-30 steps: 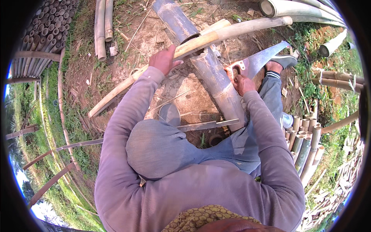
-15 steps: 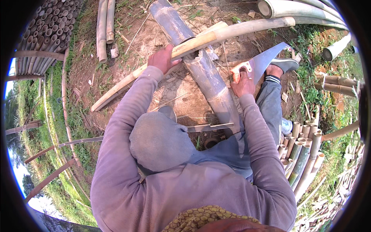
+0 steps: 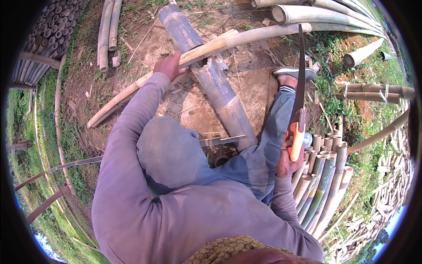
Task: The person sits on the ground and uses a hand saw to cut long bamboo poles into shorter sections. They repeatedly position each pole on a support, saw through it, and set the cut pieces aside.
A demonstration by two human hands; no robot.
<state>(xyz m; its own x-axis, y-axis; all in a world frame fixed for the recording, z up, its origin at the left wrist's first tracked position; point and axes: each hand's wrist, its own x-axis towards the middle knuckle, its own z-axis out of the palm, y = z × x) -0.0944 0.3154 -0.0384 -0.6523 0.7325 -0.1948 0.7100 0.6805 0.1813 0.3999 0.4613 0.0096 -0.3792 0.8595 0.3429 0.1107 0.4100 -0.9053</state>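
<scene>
My left hand (image 3: 169,67) is closed on a long, pale, slightly curved bamboo pole (image 3: 246,38). The pole rests across a thick, greyish bamboo log (image 3: 222,94) on the ground, at a broken-edged notch in it. Over beside my right leg, my right hand (image 3: 289,163) grips a handsaw by its orange handle (image 3: 298,141). The saw's dark blade (image 3: 301,75) points away from me, seen nearly edge-on, and stands apart from the log. Its tip overlaps the pole in view; whether they touch I cannot tell.
Cut bamboo pieces (image 3: 323,176) stand bundled at my right. Thick poles (image 3: 307,15) lie at the far right, and two thinner ones (image 3: 105,39) at the far left. A flat strip (image 3: 222,141) lies near my knees. A stack of bamboo (image 3: 48,33) fills the far left corner.
My right hand has drawn back toward my body with the saw, whose blade has swung from pointing far right to pointing straight ahead. My left hand stays on the pole.
</scene>
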